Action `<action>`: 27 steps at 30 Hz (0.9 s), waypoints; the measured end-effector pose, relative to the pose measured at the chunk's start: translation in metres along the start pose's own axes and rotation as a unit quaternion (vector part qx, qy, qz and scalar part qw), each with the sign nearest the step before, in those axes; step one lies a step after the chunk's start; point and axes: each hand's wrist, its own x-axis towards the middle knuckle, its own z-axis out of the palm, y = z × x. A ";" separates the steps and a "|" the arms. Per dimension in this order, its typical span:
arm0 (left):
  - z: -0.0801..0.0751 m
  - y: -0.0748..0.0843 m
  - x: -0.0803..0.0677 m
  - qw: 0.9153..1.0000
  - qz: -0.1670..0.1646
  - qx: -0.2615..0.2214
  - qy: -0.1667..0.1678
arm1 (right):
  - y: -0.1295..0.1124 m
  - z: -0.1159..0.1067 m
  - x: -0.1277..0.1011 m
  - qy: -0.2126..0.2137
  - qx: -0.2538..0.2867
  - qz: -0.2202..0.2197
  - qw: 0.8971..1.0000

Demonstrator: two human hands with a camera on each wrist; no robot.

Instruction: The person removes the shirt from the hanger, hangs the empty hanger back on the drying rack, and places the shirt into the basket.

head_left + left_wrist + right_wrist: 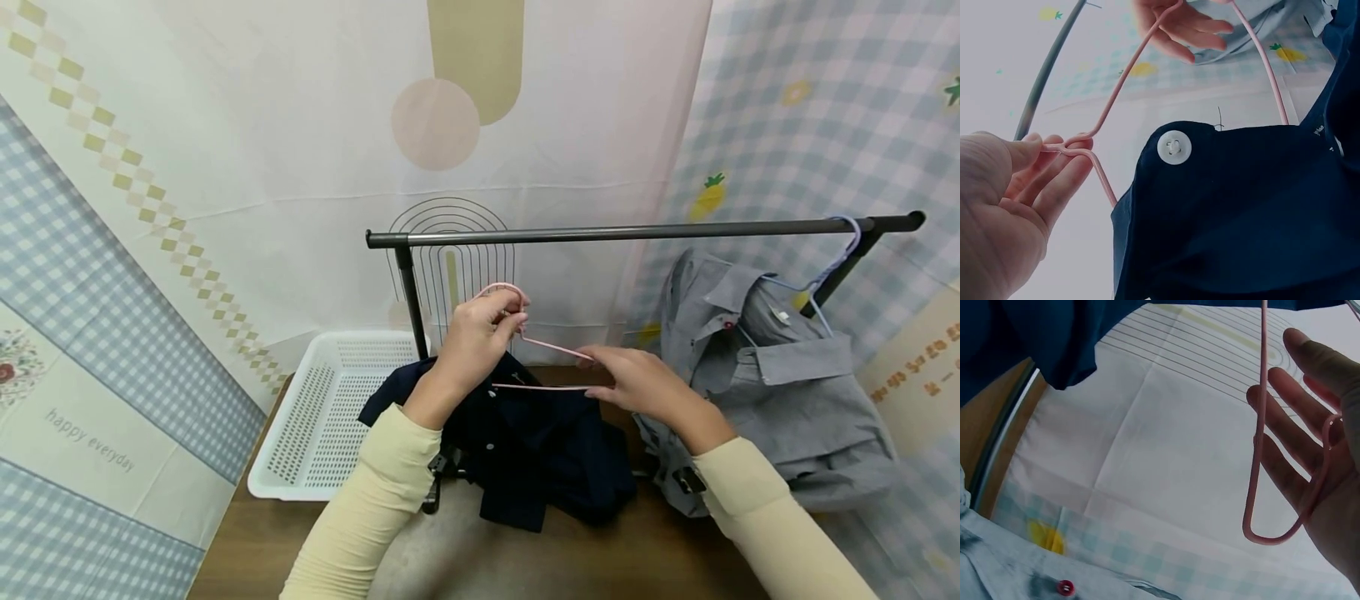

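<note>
A pink clothes hanger (555,346) is held up in front of the rack, its hook rising through my left hand (480,333). In the left wrist view, that hand pinches the hanger's neck between thumb and fingers. A navy button-up garment (1241,206) with a white button (1174,147) hangs around one arm of the hanger; that arm's end is hidden in the cloth. At the hanger's bare end, my right hand (1322,425) has its fingers extended and touching the pink wire, thumb apart from it.
A dark metal rail (600,233) runs across behind the hands. On its right end a grey shirt (787,417) hangs from a blue hanger (821,308). To the left, a white perforated basket (285,450) stands on the wooden surface (262,542).
</note>
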 end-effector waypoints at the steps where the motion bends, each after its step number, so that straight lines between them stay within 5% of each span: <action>1: 0.001 0.000 0.000 1.000 0.004 0.006 -0.002 | 0.000 0.002 0.000 0.002 -0.001 -0.001 1.000; 17: 0.009 0.004 0.002 0.998 0.046 0.040 -0.029 | 0.002 0.030 -0.010 0.027 -0.015 0.008 0.999; 27: 0.007 0.006 0.001 0.998 0.013 0.031 -0.043 | 0.007 0.032 -0.014 0.071 0.000 -0.007 0.997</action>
